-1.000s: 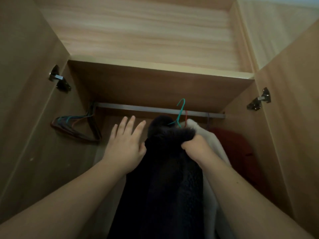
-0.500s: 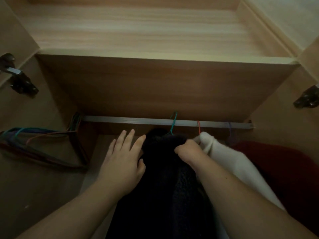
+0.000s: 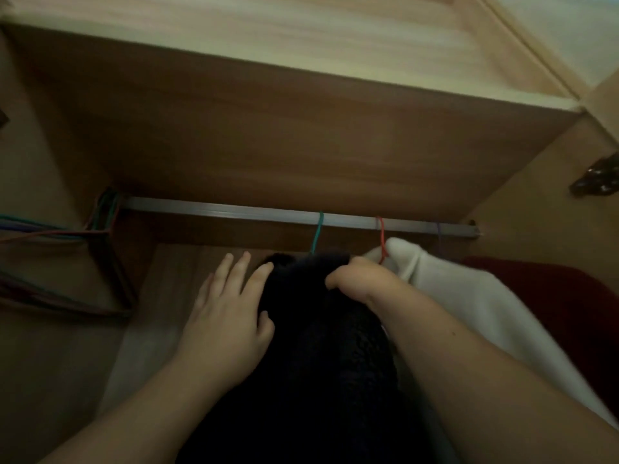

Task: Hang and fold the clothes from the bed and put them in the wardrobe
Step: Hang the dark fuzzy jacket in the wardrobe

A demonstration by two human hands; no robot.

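Both hands flank the dark garment [image 3: 321, 346] hanging lengthwise below the rail [image 3: 268, 212]: right hand [image 3: 360, 279] clenches its top nearest the green hook [image 3: 318, 231], left hand [image 3: 231, 316] lies flat against its side.

Your right hand [image 3: 360, 279] hides its own fingertips in the dark garment [image 3: 321, 346] — the green hanger [image 3: 317, 232] vanishes there too. The empty hangers [image 3: 60, 262] run off the left edge — blurred.
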